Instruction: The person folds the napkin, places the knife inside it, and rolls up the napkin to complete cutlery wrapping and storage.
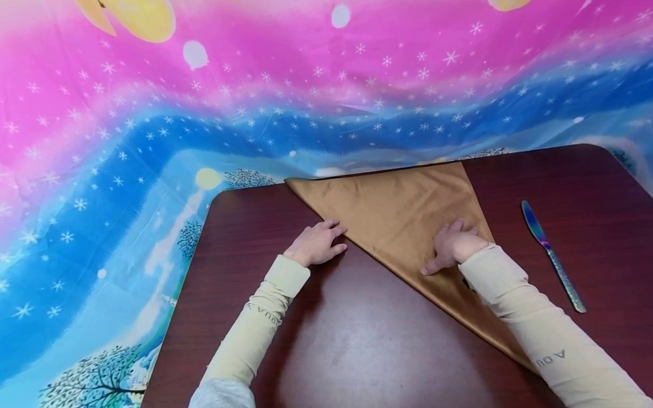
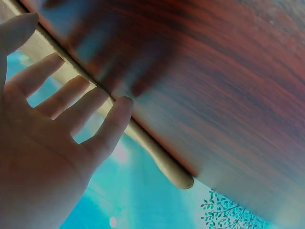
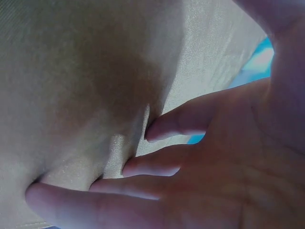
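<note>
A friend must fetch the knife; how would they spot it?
On the dark table, find the gold cloth under the right hand. The knife lies right of the cloth, blade toward the far edge. Unlike the broad cloth, it is slender, with a blue-purple sheen.

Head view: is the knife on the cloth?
No, the knife lies on the bare tabletop, to the right of the gold cloth.

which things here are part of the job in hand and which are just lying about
In the job:
- gold cloth, laid in a triangle
- left hand, at its long edge
- right hand, touching its top
- table, underneath

Apparently just lying about:
- knife, untouched
</note>
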Tool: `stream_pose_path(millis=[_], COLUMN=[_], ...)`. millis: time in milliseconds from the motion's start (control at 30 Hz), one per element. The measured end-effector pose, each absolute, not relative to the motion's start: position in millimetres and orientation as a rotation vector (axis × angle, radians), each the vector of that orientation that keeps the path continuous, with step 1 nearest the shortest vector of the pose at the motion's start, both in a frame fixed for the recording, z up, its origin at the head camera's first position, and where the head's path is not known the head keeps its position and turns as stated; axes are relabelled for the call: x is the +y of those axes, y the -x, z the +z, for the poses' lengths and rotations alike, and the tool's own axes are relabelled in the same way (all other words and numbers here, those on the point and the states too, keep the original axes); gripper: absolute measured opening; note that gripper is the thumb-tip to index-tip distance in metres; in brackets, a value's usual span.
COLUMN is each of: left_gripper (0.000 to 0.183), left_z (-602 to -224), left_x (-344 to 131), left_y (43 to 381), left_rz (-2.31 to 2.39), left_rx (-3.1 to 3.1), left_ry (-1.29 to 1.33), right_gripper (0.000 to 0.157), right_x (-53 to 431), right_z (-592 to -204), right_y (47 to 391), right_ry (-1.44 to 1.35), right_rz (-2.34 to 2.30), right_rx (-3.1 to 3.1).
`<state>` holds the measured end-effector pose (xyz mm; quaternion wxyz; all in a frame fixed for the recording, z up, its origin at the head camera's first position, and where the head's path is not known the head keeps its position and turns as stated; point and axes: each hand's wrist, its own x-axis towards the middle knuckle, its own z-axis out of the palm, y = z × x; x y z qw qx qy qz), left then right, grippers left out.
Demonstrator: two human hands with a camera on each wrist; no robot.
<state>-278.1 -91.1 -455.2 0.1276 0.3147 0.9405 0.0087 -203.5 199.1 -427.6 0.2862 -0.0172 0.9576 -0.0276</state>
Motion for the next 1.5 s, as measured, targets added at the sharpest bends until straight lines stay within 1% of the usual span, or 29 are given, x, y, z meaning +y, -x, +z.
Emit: stream_pose_path(millis=[367,567,800,1100,1267,1500], left_gripper=[0.057,0.054,0.057,0.054,0.051,0.041], left_z=[-458,-456,-451,-444,-444,-436], left_x=[-93,-100,-109,-113,-119,-130], left_y=[274,258,240,223,210,192], left_rz=[0.002,-0.025,-0.077,-0.121,-0.144,-0.117], left_rx=[2.731,2.740,2.684,2.689,2.711,2.682], left_ry=[-0.906,-0.907,-0.873,-0.864,-0.865,-0.903], right_gripper=[0.120,0.121,0.122,0.125,0.123,0.122], right_x=[202,198,193,191,189,183], right_z=[-427,-428,-429,-430,-432,-432], right_y=[201,197,194,192,191,189], right_ry=[0.058,0.108,0.117,0.120,0.174,0.261], right_rz=[-0.094,-0.091,-0.075,-0.116,-0.156,-0.161], right_rx=[2.540,2.562,2.584,2.584,2.599,2.612])
